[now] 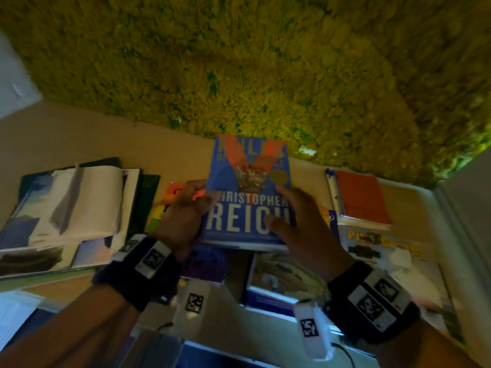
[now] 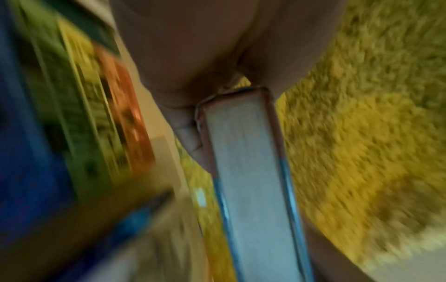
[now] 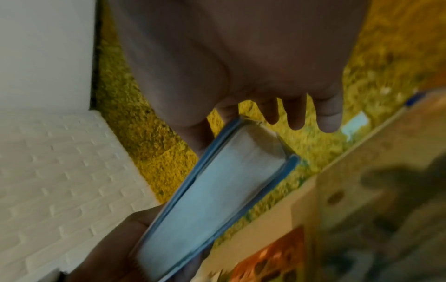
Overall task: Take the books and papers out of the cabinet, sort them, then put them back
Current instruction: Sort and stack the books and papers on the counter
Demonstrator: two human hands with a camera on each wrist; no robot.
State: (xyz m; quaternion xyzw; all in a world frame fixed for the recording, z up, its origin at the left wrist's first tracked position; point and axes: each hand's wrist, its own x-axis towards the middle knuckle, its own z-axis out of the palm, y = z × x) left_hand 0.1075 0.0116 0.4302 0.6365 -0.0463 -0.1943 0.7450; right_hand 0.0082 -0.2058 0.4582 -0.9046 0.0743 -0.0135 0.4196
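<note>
A blue paperback book [image 1: 249, 192] with a red triangle and large white lettering is held cover-up between both hands, above a wooden surface [image 1: 79, 134] strewn with books. My left hand [image 1: 186, 208] grips its left edge. The left wrist view shows the book's page edge [image 2: 246, 162] with the thumb [image 2: 188, 137] pressed on one side. My right hand [image 1: 297, 221] holds the right edge, thumb lying on the cover. In the right wrist view the book [image 3: 217, 190] sits between thumb and forefinger, while the other fingers [image 3: 296, 114] stick out straight.
An open book on a pile of papers [image 1: 69, 208] lies at the left. An orange book [image 1: 364, 197] and a yellow-lettered magazine [image 1: 385, 245] lie at the right. A purple book [image 1: 207, 264] and another book [image 1: 281, 282] lie below the hands. A green shaggy rug [image 1: 239, 62] spreads beyond.
</note>
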